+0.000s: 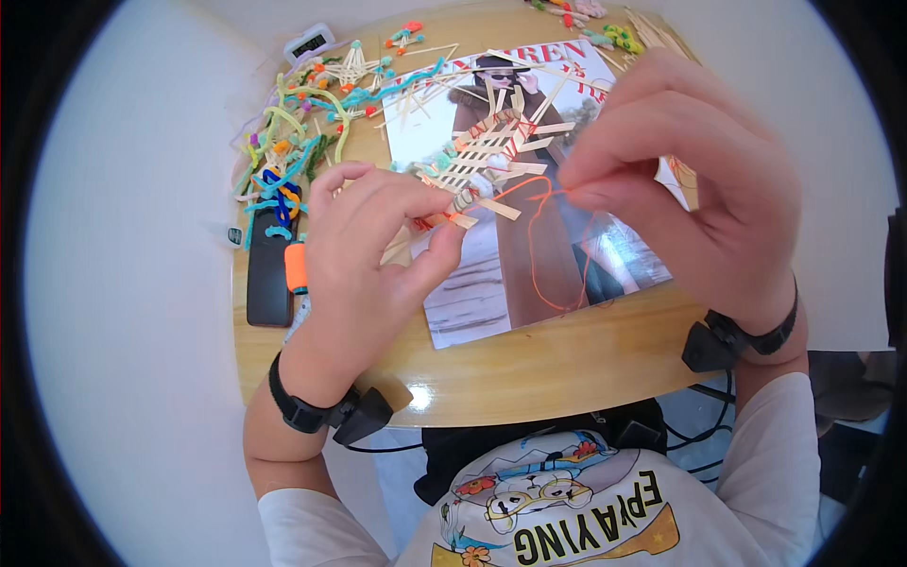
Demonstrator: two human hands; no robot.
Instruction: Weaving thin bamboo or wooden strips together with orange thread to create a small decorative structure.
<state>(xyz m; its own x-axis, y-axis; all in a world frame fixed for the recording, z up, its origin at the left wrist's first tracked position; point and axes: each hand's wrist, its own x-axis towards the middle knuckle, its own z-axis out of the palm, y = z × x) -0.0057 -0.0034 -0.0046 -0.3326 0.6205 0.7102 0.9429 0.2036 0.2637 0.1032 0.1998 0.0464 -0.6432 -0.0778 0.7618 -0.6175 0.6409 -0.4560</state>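
A lattice of flat wooden sticks (477, 165), woven crosswise and wrapped along its edges with coloured thread, is held above a magazine. My left hand (370, 231) pinches its near left corner between thumb and fingertips, where orange thread is wound. From that corner an orange thread (532, 241) runs right and hangs in a loose loop over the magazine. The thread's other part is pinched between the thumb and forefinger of my right hand (685, 156), raised to the right of the lattice. Whether a needle is in those fingers is too small to tell.
The magazine (463, 293) lies on the wooden table (529, 378). To the left are a black phone (269, 274), an orange thread spool (296, 268) and a pile of coloured pipe cleaners (293, 132). A small digital clock (309, 43) and loose sticks (657, 36) are at the back.
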